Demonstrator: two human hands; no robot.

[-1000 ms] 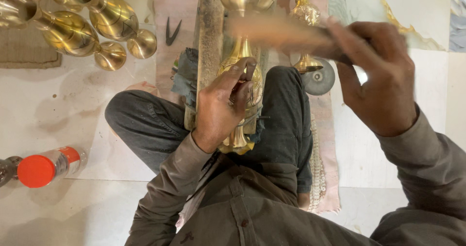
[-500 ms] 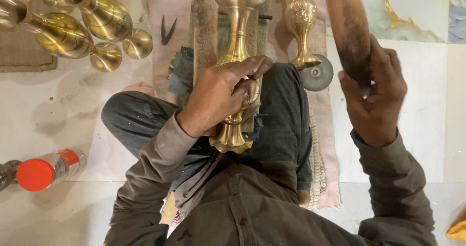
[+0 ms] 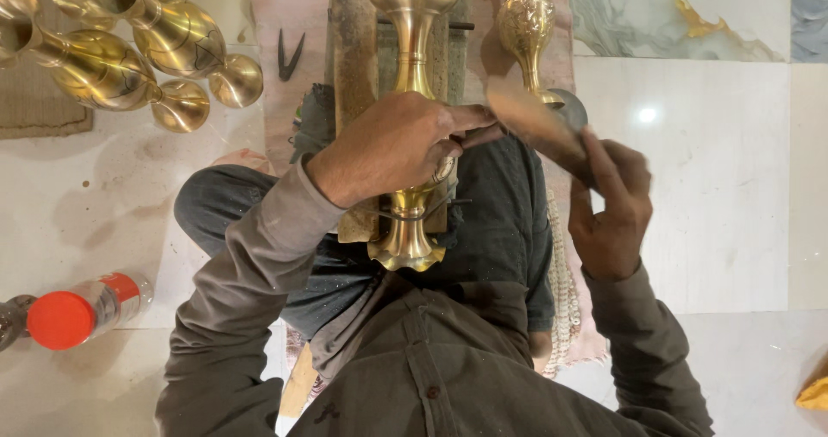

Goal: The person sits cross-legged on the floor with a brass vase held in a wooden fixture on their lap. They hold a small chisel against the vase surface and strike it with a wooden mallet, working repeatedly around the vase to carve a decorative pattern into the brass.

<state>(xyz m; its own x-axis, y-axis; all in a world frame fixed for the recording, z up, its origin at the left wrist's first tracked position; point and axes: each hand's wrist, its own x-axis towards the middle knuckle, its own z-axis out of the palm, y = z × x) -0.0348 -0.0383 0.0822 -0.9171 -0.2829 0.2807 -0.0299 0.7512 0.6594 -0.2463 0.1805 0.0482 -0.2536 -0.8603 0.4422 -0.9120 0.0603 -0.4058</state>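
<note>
A tall brass vase [image 3: 412, 23] lies lengthwise on a worn wooden block [image 3: 352, 66] across my lap, mouth away from me, foot near my belly. My left hand [image 3: 392, 144] rests over its body and pinches a thin metal tool whose tip touches the brass. My right hand [image 3: 608, 204] is raised to the right of the vase, gripping a wooden mallet [image 3: 535, 122] that is blurred and points toward the tool.
Several finished brass vases [image 3: 112, 49] lie at the upper left on the pale floor. Another engraved brass vase [image 3: 526, 27] stands beside the block. A bottle with a red cap [image 3: 82, 312] lies at the left. Small black tongs [image 3: 289, 56] lie on a pink cloth.
My right hand has swung the mallet down from upright toward the tool. My left hand slid slightly up the vase's body and still holds the tool.
</note>
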